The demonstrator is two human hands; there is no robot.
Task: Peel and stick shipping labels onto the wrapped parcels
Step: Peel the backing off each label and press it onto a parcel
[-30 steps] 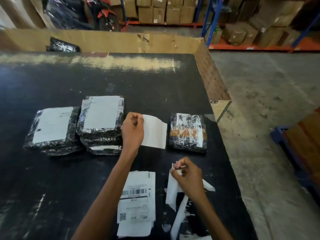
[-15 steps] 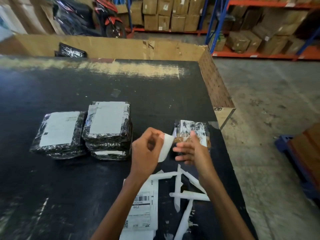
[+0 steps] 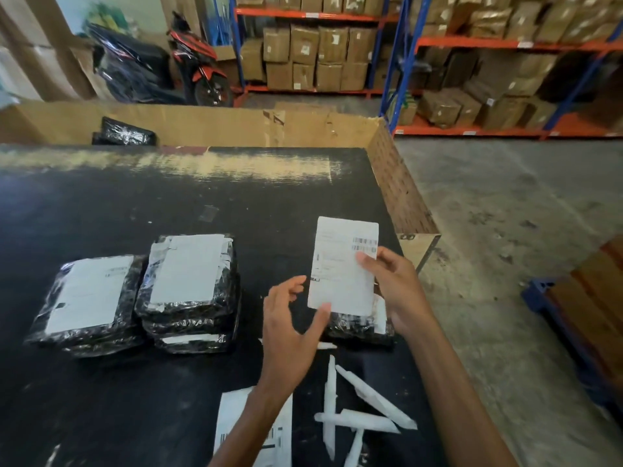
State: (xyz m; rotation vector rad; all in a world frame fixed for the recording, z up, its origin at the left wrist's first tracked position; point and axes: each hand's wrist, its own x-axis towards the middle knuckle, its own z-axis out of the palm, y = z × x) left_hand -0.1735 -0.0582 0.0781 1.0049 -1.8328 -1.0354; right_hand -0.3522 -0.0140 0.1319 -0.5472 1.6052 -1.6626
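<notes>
A white shipping label (image 3: 338, 264) with barcodes is held upright above an unlabelled black-wrapped parcel (image 3: 354, 328) at the table's right side. My right hand (image 3: 396, 288) pinches the label's right edge, thumb on its printed face. To its left, my left hand (image 3: 290, 325) has loosely spread fingers, and its thumb tip touches the label's lower edge. Two stacks of wrapped parcels with labels on top, the left stack (image 3: 91, 294) and the middle stack (image 3: 188, 274), lie further left.
Several peeled backing strips (image 3: 365, 412) lie on the black table (image 3: 168, 203) near the front, beside a pile of label sheets (image 3: 232, 419). A cardboard wall (image 3: 209, 124) borders the far and right edges, with one black parcel (image 3: 124, 131) behind it. Shelving and concrete floor lie beyond.
The label passed from my left hand's grip to my right hand and now stands upright, printed side towards me, over the right parcel. My left hand let go and spread its fingers.
</notes>
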